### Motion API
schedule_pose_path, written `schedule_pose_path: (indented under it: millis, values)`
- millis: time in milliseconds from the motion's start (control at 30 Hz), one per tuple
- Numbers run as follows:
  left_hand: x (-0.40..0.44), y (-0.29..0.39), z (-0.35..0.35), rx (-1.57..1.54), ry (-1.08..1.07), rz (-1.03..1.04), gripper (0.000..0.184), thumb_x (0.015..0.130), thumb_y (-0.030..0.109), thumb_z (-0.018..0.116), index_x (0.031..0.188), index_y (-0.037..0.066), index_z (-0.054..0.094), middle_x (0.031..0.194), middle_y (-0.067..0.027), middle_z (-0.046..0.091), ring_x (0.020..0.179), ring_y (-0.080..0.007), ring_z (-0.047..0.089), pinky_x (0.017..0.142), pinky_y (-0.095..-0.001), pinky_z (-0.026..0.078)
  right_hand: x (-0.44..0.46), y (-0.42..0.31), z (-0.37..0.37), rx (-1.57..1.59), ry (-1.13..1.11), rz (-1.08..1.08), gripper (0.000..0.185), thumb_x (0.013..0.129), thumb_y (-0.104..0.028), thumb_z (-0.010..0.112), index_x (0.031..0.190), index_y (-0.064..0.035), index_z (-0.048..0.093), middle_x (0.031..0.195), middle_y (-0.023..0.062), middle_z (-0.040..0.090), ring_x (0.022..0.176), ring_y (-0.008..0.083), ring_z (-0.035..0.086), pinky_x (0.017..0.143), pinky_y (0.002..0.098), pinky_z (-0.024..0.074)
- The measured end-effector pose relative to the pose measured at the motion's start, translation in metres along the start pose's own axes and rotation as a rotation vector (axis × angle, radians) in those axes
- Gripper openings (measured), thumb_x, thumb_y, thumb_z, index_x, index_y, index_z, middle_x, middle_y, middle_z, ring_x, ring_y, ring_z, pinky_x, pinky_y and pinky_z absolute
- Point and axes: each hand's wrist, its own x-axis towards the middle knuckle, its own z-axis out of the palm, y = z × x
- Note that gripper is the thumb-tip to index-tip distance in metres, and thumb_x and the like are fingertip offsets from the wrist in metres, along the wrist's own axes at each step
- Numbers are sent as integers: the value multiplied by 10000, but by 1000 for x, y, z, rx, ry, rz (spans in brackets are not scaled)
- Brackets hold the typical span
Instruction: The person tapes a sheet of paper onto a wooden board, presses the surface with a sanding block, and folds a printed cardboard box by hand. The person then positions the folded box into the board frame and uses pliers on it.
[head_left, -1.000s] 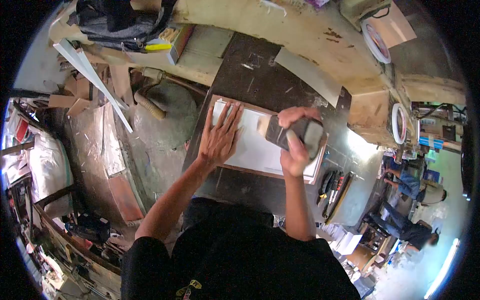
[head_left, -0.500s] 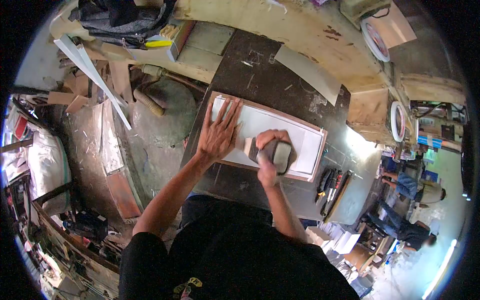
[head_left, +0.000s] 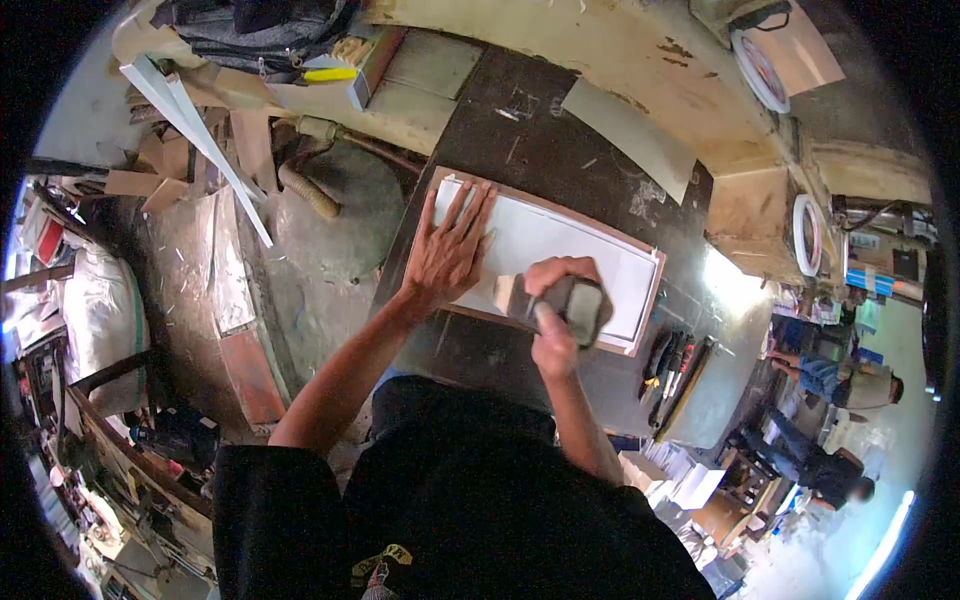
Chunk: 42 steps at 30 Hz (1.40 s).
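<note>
Rests the left grip (head_left: 447,250), with fingers spread wide, flat on the left end of the white-faced, brown-edged rectangular panel (head_left: 540,235), set on the dark, scuffed surface (head_left: 500,150). Wraps the right grip (head_left: 556,345) around a dark, blocky hand tool (head_left: 583,312) over the panel's near half, too blurred to tell as touching or apart. Shows black- and red-handled slim tools (head_left: 668,368) just beside the panel's near-right corner.

On my feed I see a dark, scuffed desk (head_left: 520,130), a pale ledge (head_left: 620,60) with brown patches beyond it, a littered floor (head_left: 175,320) at left and, far right, a greenish wall (head_left: 905,425) near a glowing tube light (head_left: 881,546).
</note>
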Motion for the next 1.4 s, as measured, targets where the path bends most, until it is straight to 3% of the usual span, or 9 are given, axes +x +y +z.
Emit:
schedule_pose_path:
  millis: [67,433,567,700,933,1133,1200,1267,1400]
  values:
    - [0,0,2,-5,6,-9,600,1024,273,403,1573,91,243,1624,-72,279,1513,-261,216,1227,-555,98,13,-30,4,21,-48,-101,417,717,-296,697,966,-18,510,852,106,546,800,233,530,821,426,450]
    - [-1,1,2,4,22,1,598,1027,278,403,1574,97,243,1618,-66,291,1513,-254,216,1231,-550,87,0,-9,-6,-99,-47,-8,377,660,-201,725,925,-18,528,811,52,561,679,158,537,704,345,460]
    - [-3,3,4,9,16,-13,600,1025,286,412,1571,96,252,1614,-71,298,1511,-254,222,1235,-544,79,1,-50,-8,128,-87,-179,495,732,-403,742,944,-43,476,806,72,504,754,217,490,783,416,428]
    - [-1,2,3,36,39,4,604,1019,287,419,1566,81,263,1610,-71,306,1508,-260,229,1237,-541,83,-28,14,-17,-163,-77,-113,385,647,-177,733,929,-46,506,769,36,574,637,135,511,608,274,440]
    - [-1,3,3,27,62,13,602,1011,256,428,1561,67,272,1592,-97,338,1490,-277,272,1233,-548,96,-13,-38,-19,245,-37,-176,353,662,-102,692,960,-26,518,829,66,559,755,168,533,716,316,455]
    - [-5,5,-1,-7,63,47,591,1021,259,416,1558,57,275,1599,-103,327,1501,-284,253,1228,-548,94,-23,-4,-34,-12,44,14,364,735,-267,728,933,-32,533,778,41,552,695,145,528,657,314,453]
    - [1,2,0,-2,67,50,588,1025,263,412,1551,37,282,1606,-111,316,1511,-286,231,1227,-543,86,-11,-16,-42,73,1,-141,585,747,-481,804,962,-17,521,826,60,557,754,176,539,701,326,458]
    - [0,4,1,-5,71,33,592,1023,269,413,1550,33,283,1602,-115,324,1509,-286,237,1229,-544,85,1,-47,-45,95,-72,-245,466,736,-359,699,983,-29,482,865,97,551,802,224,520,789,401,424]
    - [0,3,3,9,39,29,601,1015,258,417,1555,36,274,1608,-118,310,1509,-287,234,1231,-546,83,-17,-31,-40,19,14,-167,526,753,-435,762,959,-23,508,835,81,566,750,202,532,713,356,453]
